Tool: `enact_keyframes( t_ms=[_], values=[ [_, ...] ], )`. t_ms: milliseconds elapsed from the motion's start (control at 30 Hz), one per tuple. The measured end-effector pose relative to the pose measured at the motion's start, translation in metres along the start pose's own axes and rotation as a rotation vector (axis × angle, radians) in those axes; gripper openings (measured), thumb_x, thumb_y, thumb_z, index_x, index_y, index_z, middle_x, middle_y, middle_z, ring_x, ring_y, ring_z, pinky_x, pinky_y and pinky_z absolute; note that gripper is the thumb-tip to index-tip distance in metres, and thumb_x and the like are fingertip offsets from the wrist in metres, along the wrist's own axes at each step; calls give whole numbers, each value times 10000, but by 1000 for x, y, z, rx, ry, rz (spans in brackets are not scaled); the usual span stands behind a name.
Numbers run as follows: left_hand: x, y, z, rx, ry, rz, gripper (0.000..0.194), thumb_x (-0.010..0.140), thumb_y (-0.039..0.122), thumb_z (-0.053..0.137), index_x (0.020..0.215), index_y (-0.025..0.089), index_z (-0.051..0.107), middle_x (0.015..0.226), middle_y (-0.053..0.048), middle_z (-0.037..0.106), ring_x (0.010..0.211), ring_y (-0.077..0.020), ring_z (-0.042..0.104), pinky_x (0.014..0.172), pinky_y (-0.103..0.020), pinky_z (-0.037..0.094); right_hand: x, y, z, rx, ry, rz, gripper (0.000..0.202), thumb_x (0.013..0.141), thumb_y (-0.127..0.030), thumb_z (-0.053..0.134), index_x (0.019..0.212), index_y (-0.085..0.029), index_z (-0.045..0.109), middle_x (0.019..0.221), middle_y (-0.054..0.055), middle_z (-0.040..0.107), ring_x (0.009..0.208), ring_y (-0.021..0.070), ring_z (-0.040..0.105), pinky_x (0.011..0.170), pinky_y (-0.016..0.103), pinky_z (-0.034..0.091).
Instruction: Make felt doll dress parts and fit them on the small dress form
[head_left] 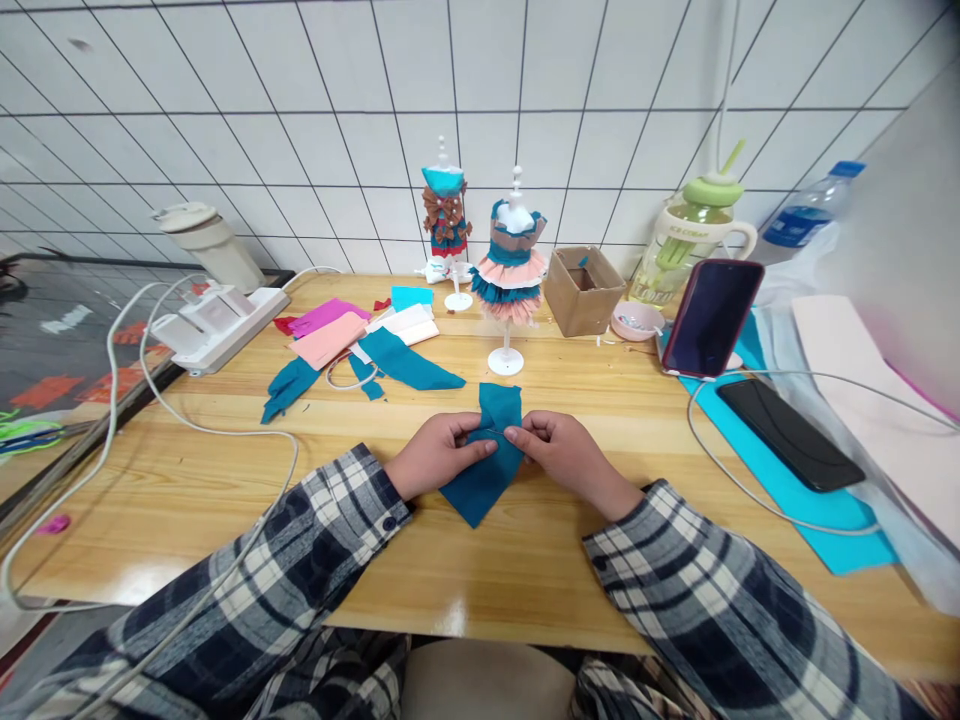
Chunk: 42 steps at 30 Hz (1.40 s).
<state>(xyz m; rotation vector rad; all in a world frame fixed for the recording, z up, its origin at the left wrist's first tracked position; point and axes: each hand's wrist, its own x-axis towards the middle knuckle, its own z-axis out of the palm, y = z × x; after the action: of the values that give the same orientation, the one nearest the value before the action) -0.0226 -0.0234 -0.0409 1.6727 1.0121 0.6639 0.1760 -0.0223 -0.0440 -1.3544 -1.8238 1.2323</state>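
A piece of dark teal paper (480,492), pointed at its lower end, is held above the wooden table between both hands. My left hand (442,452) pinches its left side, thumb on top. My right hand (564,452) pinches the right edge, its thumb and fingertips close to the left thumb. A thin light line crosses the paper between the thumbs; what it is I cannot make out. Just beyond stands a small white dress form in a ruffled teal and pink paper dress (508,275). Behind it on the left is a second dressed form (447,215).
Paper pieces in teal (409,360), pink (330,340) and white lie at the back left. A cardboard box (585,290), pink dish (637,321), upright phone (711,320) and green-lidded jug (686,235) stand back right. A black phone (789,432) lies right; a power strip (232,330) and cables lie left.
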Motion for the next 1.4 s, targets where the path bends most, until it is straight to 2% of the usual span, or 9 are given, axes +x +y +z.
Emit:
enact_keyframes(
  t_ms=[333,667,800,900,1067,1200,1400],
  values=[
    [1,-1,1,1,47,-11,257,786,373,623,854,127,653,760,-19,651,728,-175,590,646,-260,475,0,0,0,10,21,-15,353,824,-469,533,613,-190,493,531,-45,491,504,96,423,497,227,309],
    [3,-1,2,-98,38,7,266,796,365,616,917,128,622,873,-46,662,816,-193,600,746,-294,482,0,0,1,43,14,-23,351,828,-489,520,640,-193,518,566,-34,516,534,106,453,515,231,343],
    [3,2,2,-83,52,12,254,817,379,586,848,129,616,781,-17,637,710,-150,567,655,-245,458,0,1,1,84,-19,-5,346,835,-501,505,688,-192,554,594,-24,548,565,117,493,539,235,374],
    [3,3,2,-47,71,6,246,804,375,600,750,136,587,703,8,603,646,-127,532,596,-222,430,0,0,2,80,-25,-4,344,829,-495,515,664,-193,535,583,-32,525,553,111,468,533,234,360],
    [3,2,2,-66,53,12,227,814,360,591,831,134,606,784,-12,635,702,-142,558,635,-234,444,0,0,3,101,-31,-12,336,819,-484,532,654,-192,505,573,-45,486,538,102,431,519,233,332],
    [3,0,2,-61,55,6,222,807,358,600,783,138,590,718,7,596,644,-123,523,587,-218,419,0,0,2,95,-18,-13,344,817,-480,535,638,-189,497,567,-47,472,530,97,414,509,230,320],
    [3,0,2,-44,59,10,214,809,353,599,786,140,590,721,12,594,644,-119,521,596,-217,423,0,0,1,80,-1,-22,348,815,-477,541,627,-189,488,554,-47,466,518,94,407,494,225,313]
  ],
)
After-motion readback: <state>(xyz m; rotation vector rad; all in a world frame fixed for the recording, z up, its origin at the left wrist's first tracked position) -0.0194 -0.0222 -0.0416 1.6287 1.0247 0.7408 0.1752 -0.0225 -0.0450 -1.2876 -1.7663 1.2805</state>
